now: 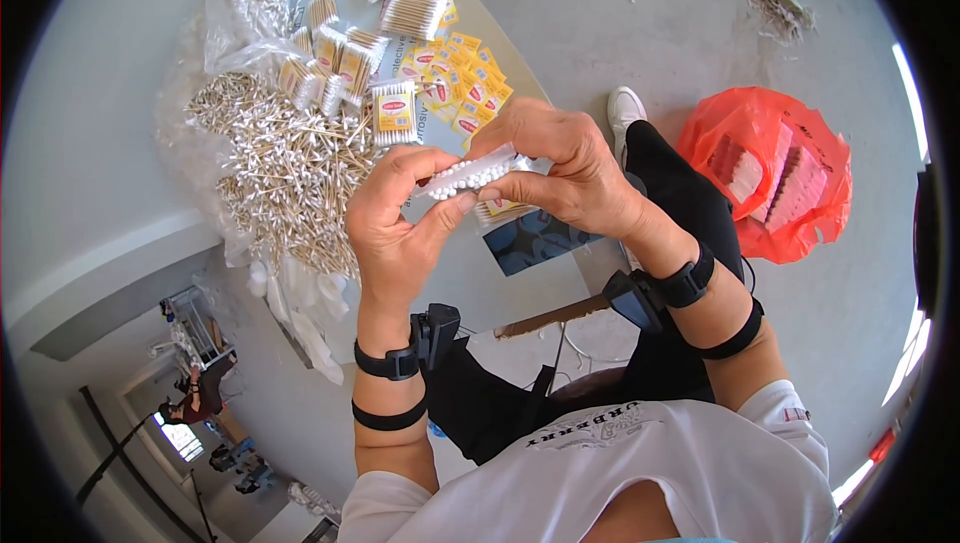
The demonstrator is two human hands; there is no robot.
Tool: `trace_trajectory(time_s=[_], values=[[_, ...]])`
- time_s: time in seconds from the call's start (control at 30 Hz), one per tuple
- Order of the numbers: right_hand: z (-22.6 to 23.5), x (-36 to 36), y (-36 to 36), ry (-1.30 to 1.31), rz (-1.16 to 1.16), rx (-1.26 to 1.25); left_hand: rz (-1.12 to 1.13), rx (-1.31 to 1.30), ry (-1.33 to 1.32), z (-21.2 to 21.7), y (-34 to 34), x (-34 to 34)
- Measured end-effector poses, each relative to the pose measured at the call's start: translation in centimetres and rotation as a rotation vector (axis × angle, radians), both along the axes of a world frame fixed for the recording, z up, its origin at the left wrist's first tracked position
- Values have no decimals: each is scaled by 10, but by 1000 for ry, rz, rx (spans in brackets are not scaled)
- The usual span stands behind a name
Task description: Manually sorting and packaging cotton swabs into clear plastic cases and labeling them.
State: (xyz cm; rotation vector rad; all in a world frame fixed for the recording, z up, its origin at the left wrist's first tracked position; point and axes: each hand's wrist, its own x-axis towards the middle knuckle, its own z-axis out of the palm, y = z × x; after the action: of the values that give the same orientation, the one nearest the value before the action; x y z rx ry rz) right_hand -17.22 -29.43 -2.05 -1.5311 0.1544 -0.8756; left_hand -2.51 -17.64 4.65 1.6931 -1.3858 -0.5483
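Between my two hands is a small clear plastic bag of cotton swabs [466,181], its white tips facing me. My left hand [385,218] pinches the bag's left end between thumb and fingers. My right hand [572,168] grips the other end, its thumb pressed near the bag's edge. Just beyond them lies a filled packet of cotton swabs [395,113] with a yellow and red label card. Another packet [503,211] shows partly beneath my right hand. Loose yellow label cards [462,73] are spread on the table [450,263].
Left of my hands, loose cotton swabs [285,168] are heaped on clear plastic. Several filled packets [340,63] lie behind. A red plastic bag [770,173] holding pink bundles rests on the floor at right. Farther back is a scrap pile [770,3]. Another person [205,390] is at lower left.
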Motion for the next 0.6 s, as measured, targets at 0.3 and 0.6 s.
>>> trace_trajectory(time_s=[0.3, 0.6], values=[[1, 4, 6, -40, -106, -113, -85, -89, -173, -2, 2, 2], [10, 2, 9, 177, -104, 4, -5, -73, -334, 0, -8, 4]])
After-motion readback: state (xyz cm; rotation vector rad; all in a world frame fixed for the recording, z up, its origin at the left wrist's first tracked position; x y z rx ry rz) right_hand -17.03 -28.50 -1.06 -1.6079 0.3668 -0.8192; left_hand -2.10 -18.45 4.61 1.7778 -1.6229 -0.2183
